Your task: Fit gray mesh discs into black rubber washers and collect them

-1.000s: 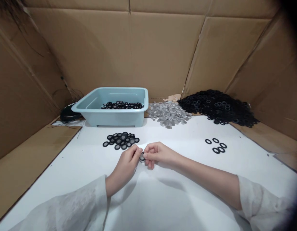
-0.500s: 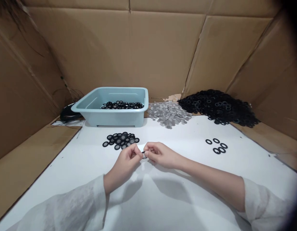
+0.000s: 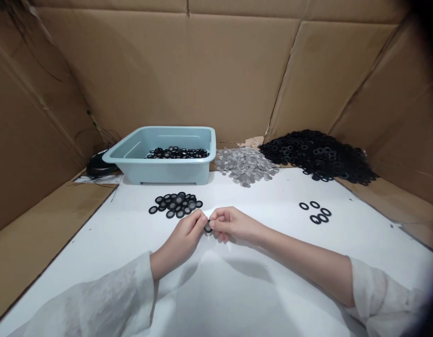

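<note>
Between my fingertips is a black ring (image 3: pixel 208 230) with a grey centre, seen partly edge-on. My left hand (image 3: pixel 188 235) pinches its left side, thumb against bent fingers. On the other side my right hand (image 3: pixel 234 225) grips it between thumb and forefinger, the remaining fingers curled. Just beyond my left hand lies a loose pile of black rings with grey discs in them (image 3: pixel 176 204). Off to the right several black rings (image 3: pixel 315 205) lie apart from the heap.
A light blue plastic basin (image 3: pixel 167 171) holding many ringed discs stands at the back left. Beside it are a heap of grey discs (image 3: pixel 247 164) and a large heap of black rings (image 3: pixel 316 154). Cardboard walls (image 3: pixel 174 70) enclose the white tabletop (image 3: pixel 216 290).
My left fingers have closed in and shifted slightly on the ring, which now shows more of its dark lower rim. My right hand has barely moved.
</note>
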The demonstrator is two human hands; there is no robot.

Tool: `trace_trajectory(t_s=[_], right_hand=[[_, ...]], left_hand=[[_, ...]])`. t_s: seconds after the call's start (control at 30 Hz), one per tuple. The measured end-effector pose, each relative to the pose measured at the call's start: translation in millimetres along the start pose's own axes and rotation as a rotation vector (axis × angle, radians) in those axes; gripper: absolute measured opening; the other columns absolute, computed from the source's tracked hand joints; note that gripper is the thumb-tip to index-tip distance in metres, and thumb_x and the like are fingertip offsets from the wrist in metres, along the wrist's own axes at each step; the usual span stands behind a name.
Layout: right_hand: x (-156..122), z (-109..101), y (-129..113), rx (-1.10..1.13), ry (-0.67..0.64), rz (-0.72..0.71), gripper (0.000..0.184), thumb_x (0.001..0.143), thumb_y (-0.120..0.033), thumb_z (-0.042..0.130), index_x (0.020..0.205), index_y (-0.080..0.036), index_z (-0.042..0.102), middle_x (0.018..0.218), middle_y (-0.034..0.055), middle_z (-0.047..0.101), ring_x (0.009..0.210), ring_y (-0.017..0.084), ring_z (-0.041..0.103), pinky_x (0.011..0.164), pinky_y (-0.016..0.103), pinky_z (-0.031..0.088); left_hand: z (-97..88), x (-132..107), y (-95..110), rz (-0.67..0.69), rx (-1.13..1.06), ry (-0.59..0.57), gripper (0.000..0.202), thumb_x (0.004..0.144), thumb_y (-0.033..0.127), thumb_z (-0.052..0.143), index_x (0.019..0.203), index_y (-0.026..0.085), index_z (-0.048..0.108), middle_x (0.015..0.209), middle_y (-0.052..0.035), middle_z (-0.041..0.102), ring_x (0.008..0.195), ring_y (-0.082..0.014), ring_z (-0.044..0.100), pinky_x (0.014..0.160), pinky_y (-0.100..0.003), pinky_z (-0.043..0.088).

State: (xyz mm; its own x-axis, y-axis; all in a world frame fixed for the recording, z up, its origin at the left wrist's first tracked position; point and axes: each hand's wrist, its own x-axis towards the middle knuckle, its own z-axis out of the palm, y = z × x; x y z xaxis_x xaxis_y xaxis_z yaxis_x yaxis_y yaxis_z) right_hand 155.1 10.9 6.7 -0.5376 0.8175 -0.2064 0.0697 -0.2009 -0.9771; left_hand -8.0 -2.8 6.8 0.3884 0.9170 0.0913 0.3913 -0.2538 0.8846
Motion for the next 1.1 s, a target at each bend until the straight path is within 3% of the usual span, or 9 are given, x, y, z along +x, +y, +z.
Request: trace_trajectory(t_s=[0.23, 0.4, 0.6, 0.73, 0.83, 1.0, 1.1], right_hand=[[-3.2, 3.6, 3.8, -0.256, 0.010, -0.105, 0.019, 0.082, -0.031, 0.048, 0.071, -0.016, 0.047, 0.055, -0.0032, 0.046, 0.048, 0.007, 0.039, 0.047, 0.019, 0.029], [-6.0, 2.4, -0.3, -0.385, 0.033, -0.153, 0.014, 0.082, -0.025, 0.044, 0.071, -0.017, 0.045, 0.056, -0.0028, 0.045, 0.053, 0.009, 0.043, 0.050, 0.020, 0.032], [-3.7, 1.3, -2.8, -0.204, 0.134, -0.137, 0.015, 0.078, -0.027, 0.050, 0.068, -0.016, 0.046, 0.051, -0.0038, 0.046, 0.045, 0.007, 0.043, 0.045, 0.019, 0.033], [-2.4, 0.2, -4.5, -0.069, 0.057, 0.022, 0.017, 0.072, -0.029, 0.057, 0.065, -0.015, 0.051, 0.049, -0.0027, 0.051, 0.039, 0.005, 0.040, 0.039, 0.018, 0.030], [-2.5, 1.1, -5.6, 0.017, 0.031, 0.045, 0.016, 0.069, -0.028, 0.060, 0.068, -0.014, 0.052, 0.052, -0.0019, 0.054, 0.040, 0.005, 0.041, 0.039, 0.017, 0.032], [-1.6, 5.2, -2.7, 0.018, 0.058, 0.052, 0.017, 0.074, -0.029, 0.054, 0.066, -0.015, 0.049, 0.052, -0.0023, 0.051, 0.039, 0.005, 0.039, 0.038, 0.018, 0.030], [-1.6, 5.7, 0.8, -0.082, 0.083, -0.020, 0.018, 0.077, -0.030, 0.051, 0.066, -0.016, 0.047, 0.052, -0.0030, 0.049, 0.042, 0.005, 0.038, 0.041, 0.018, 0.028]], left_hand=[[-1.0, -0.3, -0.4, -0.032, -0.191, -0.112, 0.029, 0.085, 0.037, 0.043, 0.064, 0.017, 0.040, 0.061, 0.0033, 0.040, 0.058, -0.0105, 0.038, 0.055, -0.023, 0.029], [-2.4, -0.6, -0.7, -0.046, -0.263, -0.058, 0.027, 0.079, 0.032, 0.051, 0.062, 0.017, 0.038, 0.058, 0.0046, 0.036, 0.054, -0.0086, 0.033, 0.051, -0.022, 0.025], [-1.6, -1.9, 0.3, -0.048, -0.230, -0.055, 0.027, 0.084, 0.037, 0.043, 0.067, 0.017, 0.039, 0.058, 0.0056, 0.031, 0.052, -0.0085, 0.028, 0.048, -0.021, 0.024], [1.6, -1.7, -2.5, -0.032, -0.149, -0.030, 0.030, 0.087, 0.038, 0.035, 0.067, 0.017, 0.041, 0.060, 0.0037, 0.035, 0.055, -0.0100, 0.033, 0.050, -0.022, 0.028], [2.7, -0.5, -2.3, -0.036, -0.097, -0.011, 0.031, 0.088, 0.038, 0.033, 0.066, 0.017, 0.040, 0.060, 0.0033, 0.036, 0.056, -0.0108, 0.034, 0.051, -0.023, 0.029], [2.0, 0.7, 2.3, -0.044, -0.059, 0.001, 0.031, 0.088, 0.037, 0.034, 0.064, 0.018, 0.039, 0.059, 0.0036, 0.036, 0.055, -0.0109, 0.034, 0.051, -0.023, 0.029], [1.9, 0.1, 2.9, -0.024, -0.062, -0.014, 0.033, 0.087, 0.037, 0.033, 0.061, 0.017, 0.038, 0.059, 0.0030, 0.037, 0.056, -0.0112, 0.036, 0.053, -0.024, 0.029]])
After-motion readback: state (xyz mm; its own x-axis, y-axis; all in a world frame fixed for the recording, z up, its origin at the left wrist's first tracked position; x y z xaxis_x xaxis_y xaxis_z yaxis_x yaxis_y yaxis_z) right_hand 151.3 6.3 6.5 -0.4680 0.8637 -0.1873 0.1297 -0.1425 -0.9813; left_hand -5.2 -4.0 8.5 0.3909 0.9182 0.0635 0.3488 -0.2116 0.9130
